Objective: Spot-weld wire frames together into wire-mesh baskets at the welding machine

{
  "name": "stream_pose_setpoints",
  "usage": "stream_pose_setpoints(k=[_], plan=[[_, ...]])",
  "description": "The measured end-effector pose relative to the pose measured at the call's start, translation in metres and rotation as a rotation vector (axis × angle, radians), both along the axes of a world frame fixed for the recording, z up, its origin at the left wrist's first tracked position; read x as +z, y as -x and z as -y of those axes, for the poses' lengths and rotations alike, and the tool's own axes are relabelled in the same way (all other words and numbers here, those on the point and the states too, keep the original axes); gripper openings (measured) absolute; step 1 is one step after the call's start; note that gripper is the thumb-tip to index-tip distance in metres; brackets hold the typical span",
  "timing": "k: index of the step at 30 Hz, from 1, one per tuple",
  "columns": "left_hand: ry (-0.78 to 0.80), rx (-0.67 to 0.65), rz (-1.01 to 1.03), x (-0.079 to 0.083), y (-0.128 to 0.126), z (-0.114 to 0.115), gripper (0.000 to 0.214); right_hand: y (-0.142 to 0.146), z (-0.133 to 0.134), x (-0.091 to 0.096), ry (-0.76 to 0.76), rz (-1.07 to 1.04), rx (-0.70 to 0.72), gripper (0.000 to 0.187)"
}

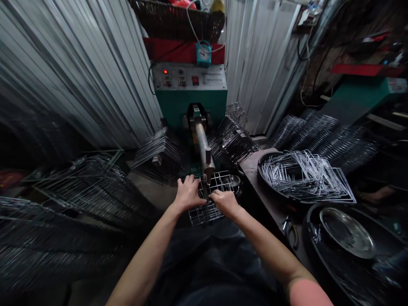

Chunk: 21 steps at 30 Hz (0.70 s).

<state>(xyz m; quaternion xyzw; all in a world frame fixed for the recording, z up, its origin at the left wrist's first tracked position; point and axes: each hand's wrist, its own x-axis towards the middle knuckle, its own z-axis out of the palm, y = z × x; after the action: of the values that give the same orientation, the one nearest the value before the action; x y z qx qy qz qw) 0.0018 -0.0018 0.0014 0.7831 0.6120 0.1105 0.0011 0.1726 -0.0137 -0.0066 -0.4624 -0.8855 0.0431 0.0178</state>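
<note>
Head view: left hand (188, 193) & right hand (225, 200) grip wire grid (208, 199) (middle hidden) under welder's metal arm (203, 146); far stacks blurred.

Two hands, left hand (188, 194) and right hand (225, 201), are gripping one wire grid (210, 199). One clock (203, 53) is sitting on one machine (190, 95). Two basins (270, 187) (376, 255) are lying along the bench's (255, 163) right edge.

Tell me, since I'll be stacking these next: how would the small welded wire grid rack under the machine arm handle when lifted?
The small welded wire grid rack probably stays stiff, given its crossed welded wires. It is mostly open mesh, so likely light. Flat-sided, it should not roll, though wire ends may snag neighbouring racks.
</note>
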Motion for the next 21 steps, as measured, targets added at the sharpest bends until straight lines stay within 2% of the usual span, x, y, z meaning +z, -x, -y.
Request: stream_pose_setpoints(k=[5,10,16,18,21], plan=[[0.061,0.029,0.037,0.003,0.001,-0.016,0.063,-0.003,-0.012,-0.002,-0.005,-0.094,-0.071,0.032],[0.009,0.003,0.013,0.003,0.004,-0.022,0.065,-0.018,-0.010,-0.009,-0.055,-0.155,-0.238,0.031],[0.034,0.029,0.062,-0.003,0.010,-0.047,0.069,-0.009,-0.036,-0.009,-0.078,-0.129,-0.266,0.027],[0.039,0.033,0.090,-0.005,0.010,-0.054,0.069,-0.009,-0.042,-0.011,-0.078,-0.222,-0.269,0.025],[0.073,0.019,0.135,-0.005,0.013,-0.055,0.073,-0.021,-0.034,-0.027,-0.084,-0.549,-0.303,0.025]])
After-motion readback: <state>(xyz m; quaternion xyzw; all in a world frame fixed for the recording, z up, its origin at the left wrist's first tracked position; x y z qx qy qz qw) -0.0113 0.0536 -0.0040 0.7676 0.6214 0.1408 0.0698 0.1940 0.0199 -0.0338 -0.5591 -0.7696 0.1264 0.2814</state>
